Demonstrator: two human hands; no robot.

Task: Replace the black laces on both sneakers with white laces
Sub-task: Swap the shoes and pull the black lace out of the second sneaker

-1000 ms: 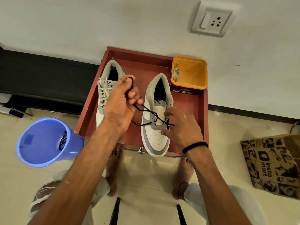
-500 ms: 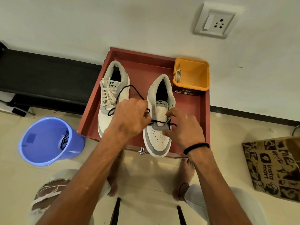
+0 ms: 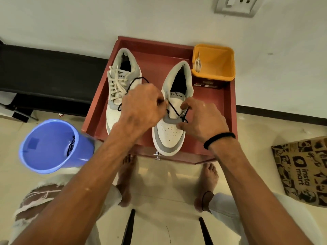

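Black lace point(image 3: 174, 110) crosses only the lowest eyelets of the right-hand sneaker point(image 3: 172, 110) between our hands: left hand point(image 3: 141, 105) pinches one strand, right hand point(image 3: 203, 119) pinches the other.

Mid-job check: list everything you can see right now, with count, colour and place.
drawer: 1, red-brown, pulled out below the wall, holds the shoes.
left sneaker: 1, white and grey, white-laced, left in the drawer.
right sneaker: 1, white and grey, middle of the drawer, black lace in its lowest eyelets.
black lace: 1, partly pulled from the right sneaker, loop trailing over the left one.
yellow tub: 1, drawer's far right corner.
white lace: 1, inside the yellow tub.
blue bucket: 1, on the floor to the left, black lace inside.
paper bag: 1, brown printed, floor right.
wall socket: 1, white, top right.
left hand: pinches the black lace.
right hand: fingers at the eyelets, on the lace.
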